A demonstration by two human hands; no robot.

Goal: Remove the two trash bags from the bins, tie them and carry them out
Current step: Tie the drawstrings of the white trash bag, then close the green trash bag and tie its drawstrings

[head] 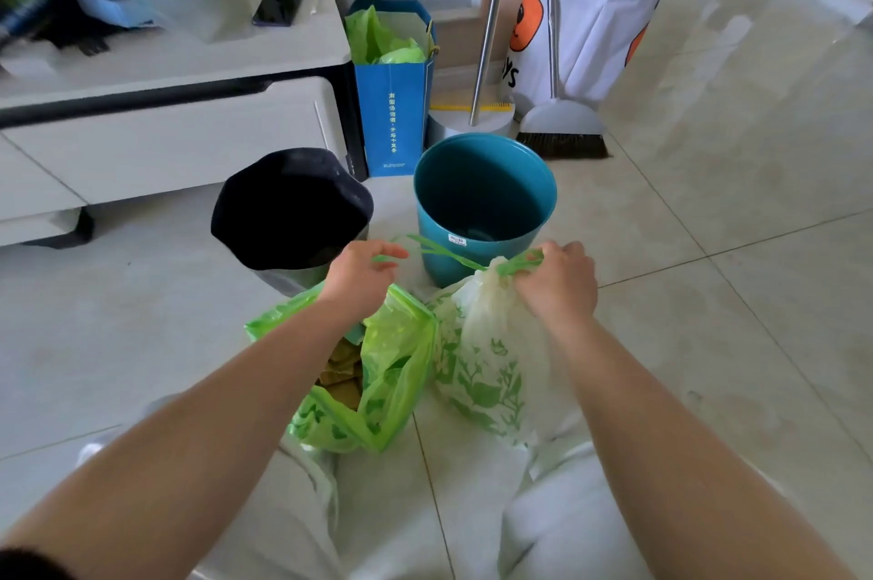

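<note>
The white plastic trash bag printed with green leaves (482, 362) stands on the tiled floor (708, 319), just before the teal plastic bin (486, 201). The right hand (560, 284) grips its gathered neck, fingers curled. The left hand (361, 277) pinches the loose green drawstring (439, 248). The knot would likely hold best if the person draws the ends apart and cinches low, keeping the neck bunched.

On the floor (708, 343), the left bag (401, 357) sits beside the right bag (482, 367), with left bin (283, 279) and right bin (482, 192) behind.

One trash bag (392, 371) is bright green. The other (482, 367) is white with green leaves. The bin (482, 196) is blue-green.
</note>
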